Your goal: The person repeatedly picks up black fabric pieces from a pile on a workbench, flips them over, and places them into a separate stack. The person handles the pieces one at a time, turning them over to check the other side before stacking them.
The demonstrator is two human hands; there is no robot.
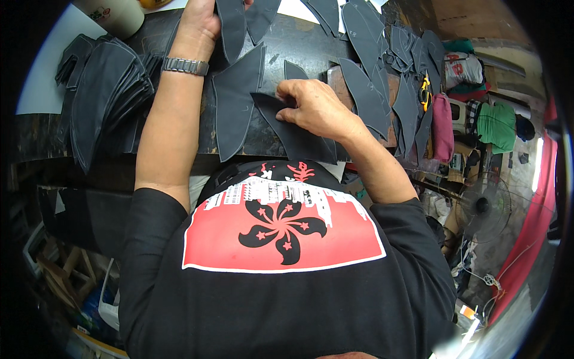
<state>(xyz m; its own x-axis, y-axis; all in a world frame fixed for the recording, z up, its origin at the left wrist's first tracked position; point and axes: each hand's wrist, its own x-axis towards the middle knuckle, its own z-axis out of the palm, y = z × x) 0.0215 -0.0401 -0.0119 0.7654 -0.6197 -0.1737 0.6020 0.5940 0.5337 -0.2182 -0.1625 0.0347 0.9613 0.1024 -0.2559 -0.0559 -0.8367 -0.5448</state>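
My right hand (314, 107) pinches the edge of a pointed, curved black leather-like piece (299, 133) between thumb and fingers, at the table's near edge. Left of it, a leaf-shaped black piece (238, 107) with faint pale marks lies flat. My left hand (202, 21), wearing a metal watch, is partly cut off by the upper edge. Its fingers are largely hidden behind a narrow black piece (232, 30), which it seems to grip. Another black piece (261, 21) lies beside that one.
A thick stack of black pieces (107, 90) overhangs the dark table (152, 39) at left, near a pale container (113, 15). More cut pieces (363, 90) overlap at right, by yellow-handled scissors (425, 93). A fan (483, 203) stands lower right.
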